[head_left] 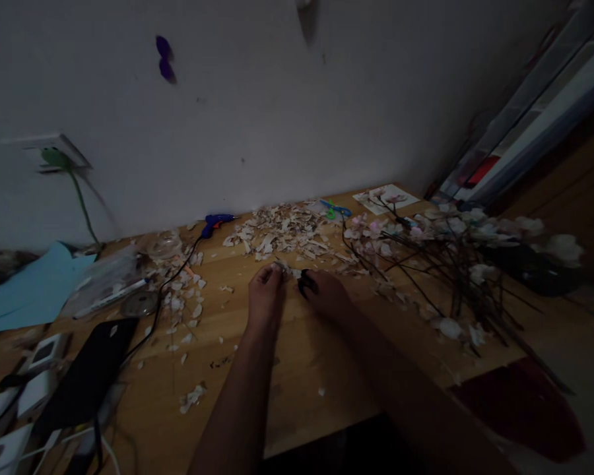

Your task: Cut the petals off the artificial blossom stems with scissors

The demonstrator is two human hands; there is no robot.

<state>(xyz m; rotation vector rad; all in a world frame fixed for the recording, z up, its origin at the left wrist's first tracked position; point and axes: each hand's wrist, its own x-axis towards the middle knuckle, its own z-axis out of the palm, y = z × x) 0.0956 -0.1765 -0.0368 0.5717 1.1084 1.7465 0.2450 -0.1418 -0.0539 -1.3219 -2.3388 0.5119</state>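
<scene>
Both my hands rest near the middle of a wooden table [297, 369], in dim light. My left hand [266, 290] is closed in a pinch on a small pale fragment at the near edge of a heap of pale broken pieces [282, 234]. My right hand [323, 290] is closed around a small black tool [307, 282], whose tip points toward the left hand's fragment. What the tool is I cannot make out.
Branches with pale pink-white blossoms [450, 251] lie on the right. A blue glue gun [216, 222] with a black cord, blue-green scissors [335, 210] and a flower card [386, 196] lie by the wall. A black pouch [89, 376], white devices, plastic bag and blue sheet [30, 290] crowd the left.
</scene>
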